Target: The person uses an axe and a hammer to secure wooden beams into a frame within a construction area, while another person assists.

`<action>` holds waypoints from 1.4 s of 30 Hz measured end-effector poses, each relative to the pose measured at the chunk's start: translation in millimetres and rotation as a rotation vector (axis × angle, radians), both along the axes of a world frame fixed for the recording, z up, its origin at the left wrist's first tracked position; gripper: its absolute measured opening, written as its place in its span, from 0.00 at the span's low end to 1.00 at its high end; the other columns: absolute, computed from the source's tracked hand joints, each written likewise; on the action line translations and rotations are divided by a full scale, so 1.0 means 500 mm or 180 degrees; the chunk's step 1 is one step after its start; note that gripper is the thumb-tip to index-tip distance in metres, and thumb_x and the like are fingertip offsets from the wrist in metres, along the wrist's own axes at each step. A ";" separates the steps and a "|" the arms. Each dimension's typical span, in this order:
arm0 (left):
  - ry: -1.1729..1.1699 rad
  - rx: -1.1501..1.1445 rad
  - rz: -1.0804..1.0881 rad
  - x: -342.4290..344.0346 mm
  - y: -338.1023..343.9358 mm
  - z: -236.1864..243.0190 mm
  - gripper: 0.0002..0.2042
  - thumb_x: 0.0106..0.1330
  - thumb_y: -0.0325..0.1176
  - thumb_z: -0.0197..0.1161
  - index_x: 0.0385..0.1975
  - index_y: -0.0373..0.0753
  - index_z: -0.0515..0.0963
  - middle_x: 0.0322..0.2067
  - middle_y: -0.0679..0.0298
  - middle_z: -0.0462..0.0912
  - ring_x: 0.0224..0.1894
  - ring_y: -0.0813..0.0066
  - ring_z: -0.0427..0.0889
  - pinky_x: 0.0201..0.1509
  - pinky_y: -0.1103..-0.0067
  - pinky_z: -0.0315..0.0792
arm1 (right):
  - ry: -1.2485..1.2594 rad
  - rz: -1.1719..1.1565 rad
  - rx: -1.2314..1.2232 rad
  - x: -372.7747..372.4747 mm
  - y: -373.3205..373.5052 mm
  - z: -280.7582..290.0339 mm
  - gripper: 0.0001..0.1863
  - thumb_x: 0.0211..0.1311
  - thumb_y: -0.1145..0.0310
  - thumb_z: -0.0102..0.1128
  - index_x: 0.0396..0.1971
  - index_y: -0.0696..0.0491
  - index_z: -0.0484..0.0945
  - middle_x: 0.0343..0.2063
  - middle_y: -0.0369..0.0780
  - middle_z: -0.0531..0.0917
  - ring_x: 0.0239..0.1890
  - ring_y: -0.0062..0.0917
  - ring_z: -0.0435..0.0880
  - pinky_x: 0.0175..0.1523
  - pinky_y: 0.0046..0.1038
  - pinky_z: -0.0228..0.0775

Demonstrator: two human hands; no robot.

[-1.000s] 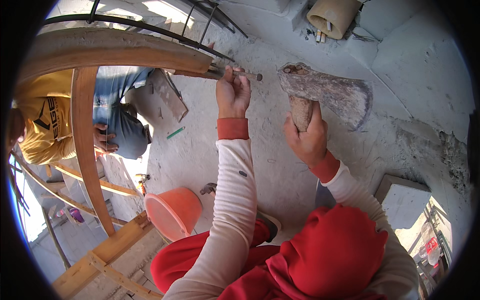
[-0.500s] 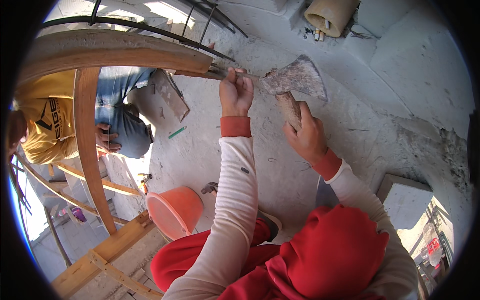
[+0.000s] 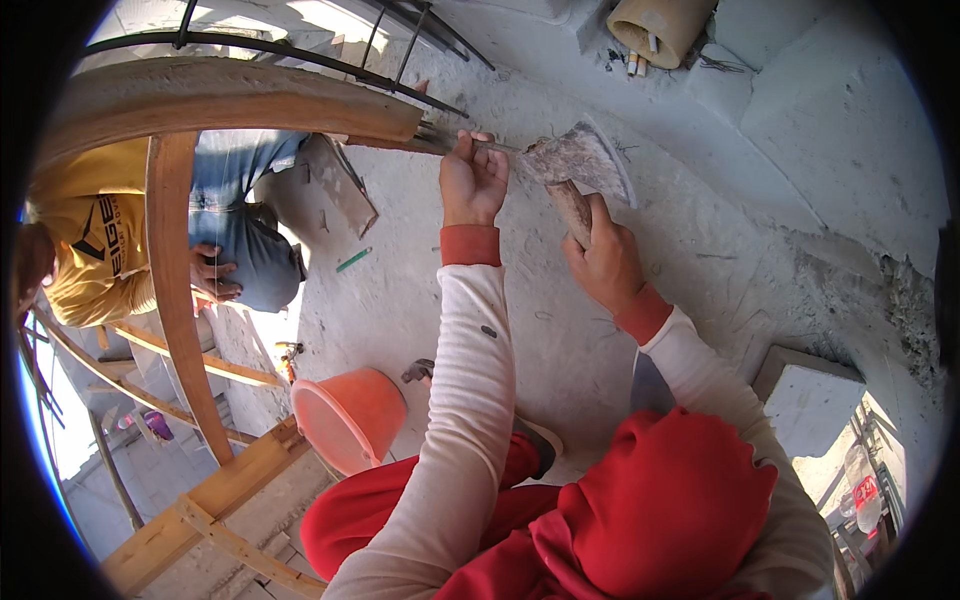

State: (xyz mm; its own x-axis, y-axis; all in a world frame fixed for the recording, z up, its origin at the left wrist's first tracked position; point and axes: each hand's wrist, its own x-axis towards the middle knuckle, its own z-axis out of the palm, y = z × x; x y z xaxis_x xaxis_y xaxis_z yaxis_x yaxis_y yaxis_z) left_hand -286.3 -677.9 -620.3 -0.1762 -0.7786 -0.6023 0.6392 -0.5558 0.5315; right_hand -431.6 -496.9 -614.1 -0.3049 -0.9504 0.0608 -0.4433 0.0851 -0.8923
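Note:
My right hand (image 3: 608, 262) grips the short wooden handle of a hatchet (image 3: 588, 165). The hatchet's worn, grey-spattered head has its blade edge turned to the right. Its blunt back end is at the tip of a thin grey rod (image 3: 495, 147); whether they touch I cannot tell. My left hand (image 3: 474, 180) is closed around this rod, palm partly showing and fingers curled. The rod points left toward the end of a curved wooden beam (image 3: 240, 110), where a narrower strip of wood runs beneath it. Fingers hide part of the rod, and its exact kind is unclear.
Left, another person in a yellow shirt (image 3: 105, 215) sits behind an upright timber (image 3: 178, 300), one hand on a knee. An orange bucket (image 3: 350, 420), a hammer head (image 3: 418, 371) and a green pencil-like stick (image 3: 354, 259) lie on the concrete floor. Black rebar (image 3: 290, 45) crosses above the beam.
The hatchet has swung slightly left, its back end closer to the rod, and my right hand has shifted a little with it. My left hand stays almost still.

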 end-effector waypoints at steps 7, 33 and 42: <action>-0.0371 0.0018 -0.0179 -0.029 0.060 -0.021 0.06 0.80 0.38 0.53 0.42 0.48 0.76 0.34 0.73 0.82 0.35 0.80 0.78 0.43 0.78 0.76 | -0.0475 -0.0277 -0.0281 -0.022 0.044 0.041 0.17 0.58 0.75 0.62 0.46 0.58 0.69 0.24 0.54 0.81 0.30 0.56 0.84 0.30 0.45 0.74; 0.0310 -0.0106 0.0025 0.013 0.066 0.025 0.08 0.81 0.37 0.52 0.38 0.45 0.74 0.30 0.70 0.82 0.27 0.83 0.78 0.28 0.86 0.75 | -0.0020 -0.0178 -0.0652 0.009 0.057 0.050 0.18 0.60 0.76 0.65 0.50 0.61 0.73 0.31 0.52 0.85 0.33 0.49 0.89 0.37 0.37 0.79; 0.0284 -0.0133 -0.0031 0.030 0.047 0.025 0.09 0.81 0.37 0.51 0.37 0.44 0.75 0.29 0.71 0.81 0.27 0.84 0.79 0.29 0.86 0.76 | 0.0357 -0.0021 -0.1350 -0.001 0.034 0.088 0.21 0.59 0.78 0.63 0.53 0.62 0.74 0.33 0.55 0.85 0.36 0.56 0.86 0.37 0.41 0.79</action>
State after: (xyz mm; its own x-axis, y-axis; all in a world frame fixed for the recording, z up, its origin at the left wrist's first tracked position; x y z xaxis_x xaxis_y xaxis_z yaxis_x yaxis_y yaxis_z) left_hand -271.6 -654.3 -607.8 -0.2354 -0.8006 -0.5510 0.6796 -0.5409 0.4956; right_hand -431.9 -479.9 -570.1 -0.2803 -0.8322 0.4784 -0.5402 -0.2752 -0.7953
